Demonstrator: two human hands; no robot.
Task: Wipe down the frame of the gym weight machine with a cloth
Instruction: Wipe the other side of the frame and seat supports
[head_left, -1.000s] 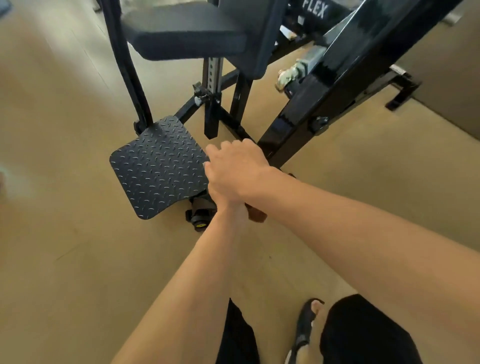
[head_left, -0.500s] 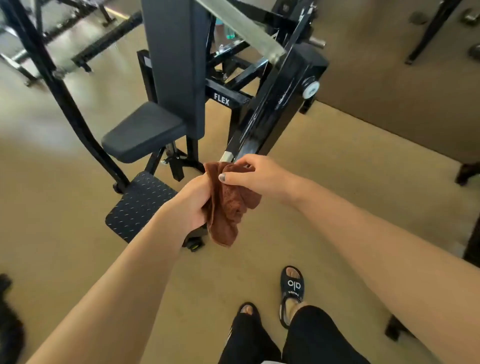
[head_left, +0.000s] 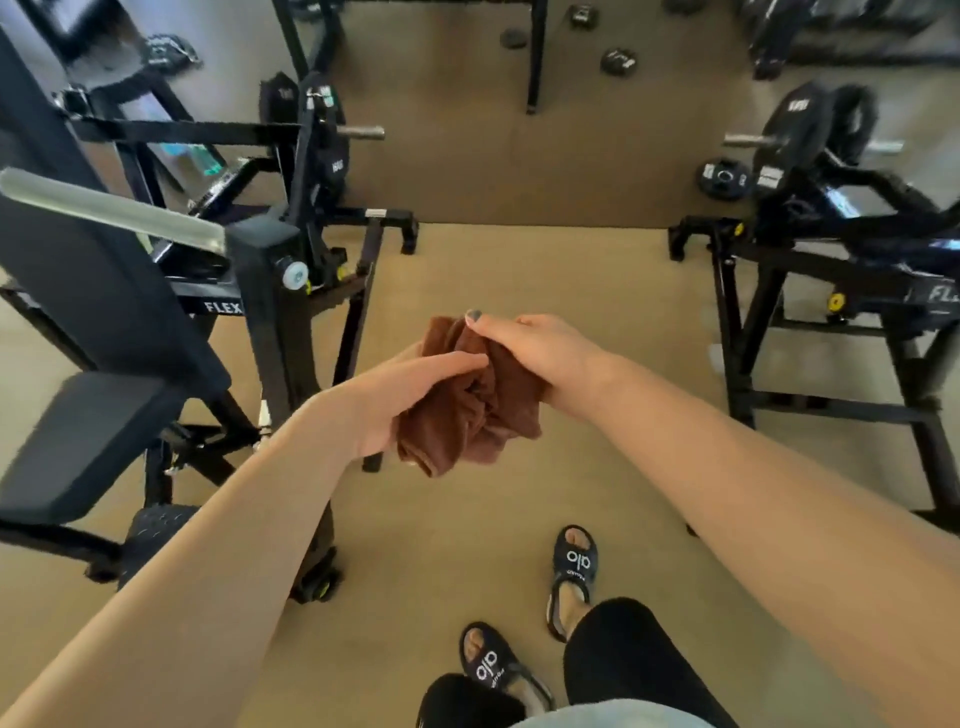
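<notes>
From the head view we see the brown cloth (head_left: 470, 400) bunched at centre, held up clear of the machine (head_left: 270, 322) at nine o'clock. Our left hand (head_left: 410, 395) grips it from below; our right hand (head_left: 535, 348) pinches its top edge. "FLEX" reads on the frame, "alo" on both sandals (head_left: 571, 571) at six o'clock.

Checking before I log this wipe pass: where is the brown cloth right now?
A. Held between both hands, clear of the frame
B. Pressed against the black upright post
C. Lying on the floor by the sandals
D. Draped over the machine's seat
A: the brown cloth hangs bunched between the left hand and the right hand, both holding it in mid-air above the floor, apart from the black upright post.
</notes>
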